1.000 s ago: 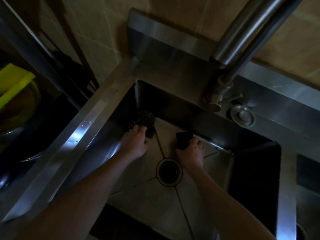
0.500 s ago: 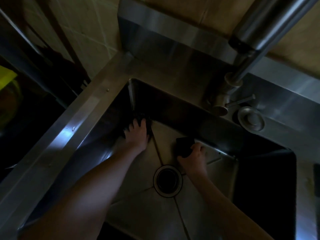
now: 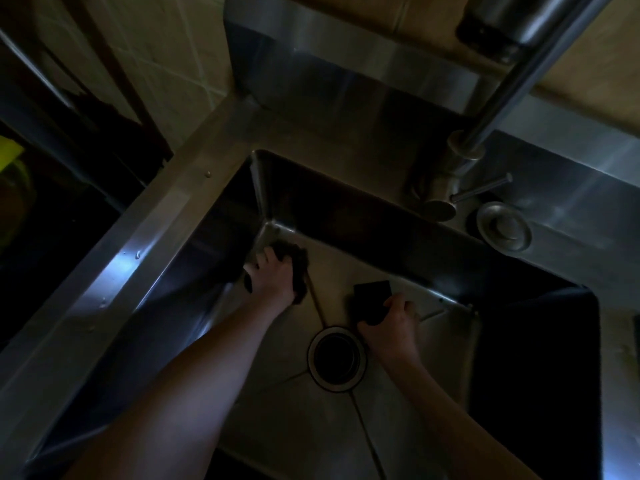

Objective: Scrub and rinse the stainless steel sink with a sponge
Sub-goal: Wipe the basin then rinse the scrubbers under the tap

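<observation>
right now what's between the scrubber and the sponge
Only bare sink floor with a crease running to the drain, in the head view. The left hand grips the scrubber, the right hand the sponge.

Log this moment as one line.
left hand: grips scrubber, far corner of sink | right hand: holds sponge near drain

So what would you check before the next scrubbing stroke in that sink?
1. Right hand grips the dark sponge: ok.
2. Left hand holds the dark scrub pad at the sink corner: ok.
3. Drain uncovered: ok.
4. Water running from the faucet for rinsing: not ok, none visible.
5. Suds on the steel: cannot tell, too dim.
</observation>
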Demonstrator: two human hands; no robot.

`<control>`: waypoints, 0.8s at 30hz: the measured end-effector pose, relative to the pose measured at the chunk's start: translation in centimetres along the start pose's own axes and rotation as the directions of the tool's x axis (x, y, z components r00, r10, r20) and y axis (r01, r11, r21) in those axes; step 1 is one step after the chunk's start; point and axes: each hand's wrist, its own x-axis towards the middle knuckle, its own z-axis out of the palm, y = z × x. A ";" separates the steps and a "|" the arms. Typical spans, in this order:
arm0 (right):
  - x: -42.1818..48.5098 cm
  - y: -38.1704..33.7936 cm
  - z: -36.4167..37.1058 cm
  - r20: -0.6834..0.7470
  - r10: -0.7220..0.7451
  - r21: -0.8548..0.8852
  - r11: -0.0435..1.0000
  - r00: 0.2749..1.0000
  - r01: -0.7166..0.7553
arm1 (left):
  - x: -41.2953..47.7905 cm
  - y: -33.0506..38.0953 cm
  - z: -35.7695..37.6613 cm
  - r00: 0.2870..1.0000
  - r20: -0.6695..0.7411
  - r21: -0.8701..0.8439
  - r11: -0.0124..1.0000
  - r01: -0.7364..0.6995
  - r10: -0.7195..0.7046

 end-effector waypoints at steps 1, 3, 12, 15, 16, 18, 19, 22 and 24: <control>-0.2 0.1 0.0 0.003 -0.001 0.006 1.000 1.000 0.001 | -0.3 -0.1 0.2 1.000 0.030 -0.038 0.999 -0.001 0.002; -0.7 0.2 0.1 0.011 0.003 0.021 1.000 1.000 -0.003 | -1.1 -0.4 0.7 0.998 0.064 -0.070 0.997 -0.012 0.017; -3.4 0.7 -0.4 -0.011 -0.003 0.034 0.999 1.000 0.003 | -4.6 -1.3 2.1 0.990 -0.013 -0.081 0.987 -0.138 0.137; -4.5 0.4 -1.5 -0.003 -0.009 0.048 0.999 1.000 0.009 | -6.2 -1.8 1.3 0.989 -0.056 -0.152 0.978 -0.146 0.139; -4.9 0.1 -1.9 -0.006 -0.016 0.043 0.999 1.000 0.016 | -6.9 -1.9 1.0 0.986 -0.082 -0.173 0.972 -0.157 0.145; -5.9 -0.6 -2.8 -0.021 -0.033 0.032 0.999 0.999 0.033 | -8.3 -2.3 0.0 0.979 -0.121 -0.219 0.958 -0.186 0.163; -6.4 -1.0 -3.4 -0.023 -0.037 0.034 0.999 0.999 0.037 | -9.1 -2.4 -0.6 0.977 -0.131 -0.241 0.951 -0.195 0.167; -7.9 -2.2 -5.1 -0.030 -0.063 0.037 0.997 0.998 0.064 | -11.6 -2.7 -2.9 0.963 -0.201 -0.234 0.946 -0.223 0.177; -8.7 -3.2 -6.5 -0.031 -0.075 0.036 0.996 0.997 0.076 | -13.3 -3.0 -4.8 0.945 -0.266 -0.225 0.942 -0.251 0.189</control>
